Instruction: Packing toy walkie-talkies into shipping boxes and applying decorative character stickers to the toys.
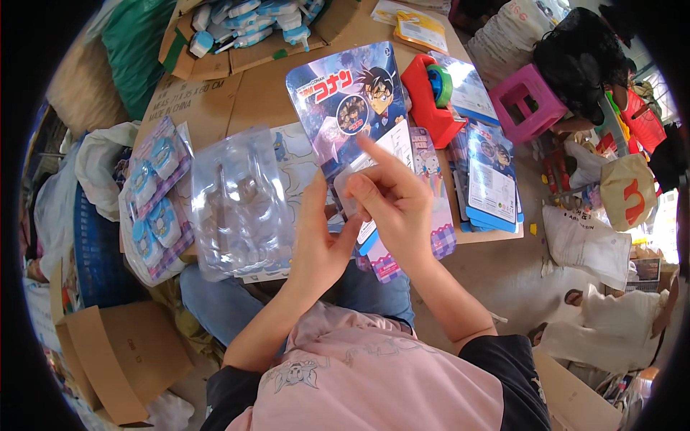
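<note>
My left grip (325, 241) is wide; my right grip (397, 197) is narrow, and I cannot tell whether it holds anything. The blue card (330, 126) is just beyond both, over the middle of the counter (262, 92). Clear trays (241, 208) lie at its near edge, a red tape dispenser (424, 90) toward its right edge; a pink stool (528, 100) stands past that.

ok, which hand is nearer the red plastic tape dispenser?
Right. In frame, the right hand is below-left of the dispenser, apart from it; the left hand is farther left and lower.
</note>
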{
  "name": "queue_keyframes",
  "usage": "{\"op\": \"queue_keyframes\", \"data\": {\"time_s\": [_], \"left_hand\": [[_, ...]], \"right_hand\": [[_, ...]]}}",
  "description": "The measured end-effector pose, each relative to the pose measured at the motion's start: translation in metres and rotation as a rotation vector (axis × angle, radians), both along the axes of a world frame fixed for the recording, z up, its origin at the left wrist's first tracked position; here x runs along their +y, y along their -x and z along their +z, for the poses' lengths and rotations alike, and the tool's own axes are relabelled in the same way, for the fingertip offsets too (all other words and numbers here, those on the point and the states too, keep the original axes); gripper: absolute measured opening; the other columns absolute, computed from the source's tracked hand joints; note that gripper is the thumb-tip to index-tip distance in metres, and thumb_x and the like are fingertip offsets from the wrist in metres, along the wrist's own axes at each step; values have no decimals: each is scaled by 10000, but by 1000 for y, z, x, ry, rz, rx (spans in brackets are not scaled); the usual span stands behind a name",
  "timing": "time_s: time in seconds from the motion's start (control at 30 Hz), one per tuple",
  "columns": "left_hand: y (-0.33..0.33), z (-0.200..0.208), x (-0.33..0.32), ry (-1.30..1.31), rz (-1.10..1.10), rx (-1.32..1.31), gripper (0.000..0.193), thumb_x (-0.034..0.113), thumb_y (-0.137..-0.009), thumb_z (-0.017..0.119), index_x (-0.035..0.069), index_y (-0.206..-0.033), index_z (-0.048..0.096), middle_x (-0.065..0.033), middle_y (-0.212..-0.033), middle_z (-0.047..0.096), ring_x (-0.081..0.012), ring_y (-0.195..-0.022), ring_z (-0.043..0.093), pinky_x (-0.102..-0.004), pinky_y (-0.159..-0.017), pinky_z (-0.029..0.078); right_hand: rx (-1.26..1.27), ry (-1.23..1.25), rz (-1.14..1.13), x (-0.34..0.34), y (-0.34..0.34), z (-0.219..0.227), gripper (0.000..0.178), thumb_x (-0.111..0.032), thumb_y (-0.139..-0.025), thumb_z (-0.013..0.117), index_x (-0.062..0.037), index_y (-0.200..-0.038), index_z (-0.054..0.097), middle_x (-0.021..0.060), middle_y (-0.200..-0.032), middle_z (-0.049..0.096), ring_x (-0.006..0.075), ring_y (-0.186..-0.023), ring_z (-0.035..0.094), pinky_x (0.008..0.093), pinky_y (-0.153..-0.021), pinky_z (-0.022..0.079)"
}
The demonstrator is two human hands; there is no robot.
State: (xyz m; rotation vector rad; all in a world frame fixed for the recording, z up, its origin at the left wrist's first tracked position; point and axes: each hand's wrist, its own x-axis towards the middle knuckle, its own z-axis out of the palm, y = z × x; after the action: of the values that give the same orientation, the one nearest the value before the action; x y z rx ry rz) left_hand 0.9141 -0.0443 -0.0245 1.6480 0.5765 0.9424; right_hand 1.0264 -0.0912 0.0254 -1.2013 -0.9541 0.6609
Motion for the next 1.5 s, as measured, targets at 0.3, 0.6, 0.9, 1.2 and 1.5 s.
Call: {"op": "queue_keyframes", "data": {"time_s": [0.3, 0.6, 0.9, 1.2, 1.5], "left_hand": [[-3, 0, -4, 40, 30, -45, 699, -105, -761, 613, 42, -1378, 318, -128, -1135, 459, -237, -1006, 542, -297, -686, 525], [-4, -3, -2, -101, 86, 8, 681, -89, -745, 627, 22, -1353, 342, -135, -1020, 476, -240, -906, 545, -304, -611, 502], [5, 23, 9, 409, -159, -142, 645, -12, -811, 650, 27, -1356, 306, -89, -1286, 431, -178, -1061, 530, -312, -850, 489], [-5, 6, 50, 310, 221, -216, 104, 40, -894, 574, 33, -798, 536, 67, -691, 466, -14, -646, 389, -189, -558, 287], [6, -3, 60, 367, 231, -226, 91, 112, -919, 568, 59, -846, 554, 65, -762, 520, -4, -679, 408, -172, -597, 322]], "right_hand": [[263, 32, 60, 5, 4, 1, 650, -40, -866, 634, -33, -1410, 278, 81, -772, 640, 69, -620, 539, 202, -528, 422], [203, 25, 71, 11, -1, 1, 643, -24, -838, 650, -42, -1381, 307, 88, -716, 627, 85, -536, 547, 203, -462, 419], [-118, 242, 40, 12, -12, -14, 589, -45, -814, 691, -44, -1256, 302, 17, -578, 522, 67, -492, 482, 203, -436, 344], [-19, 55, 89, -1, -24, -28, 434, -15, -871, 606, -66, -1217, 349, 46, -696, 565, 90, -566, 549, 209, -478, 421], [-621, 405, -392, 9, -257, -40, 293, -309, -894, 601, -68, -1053, 649, 25, -831, 633, 85, -773, 575, 219, -603, 427]]}}
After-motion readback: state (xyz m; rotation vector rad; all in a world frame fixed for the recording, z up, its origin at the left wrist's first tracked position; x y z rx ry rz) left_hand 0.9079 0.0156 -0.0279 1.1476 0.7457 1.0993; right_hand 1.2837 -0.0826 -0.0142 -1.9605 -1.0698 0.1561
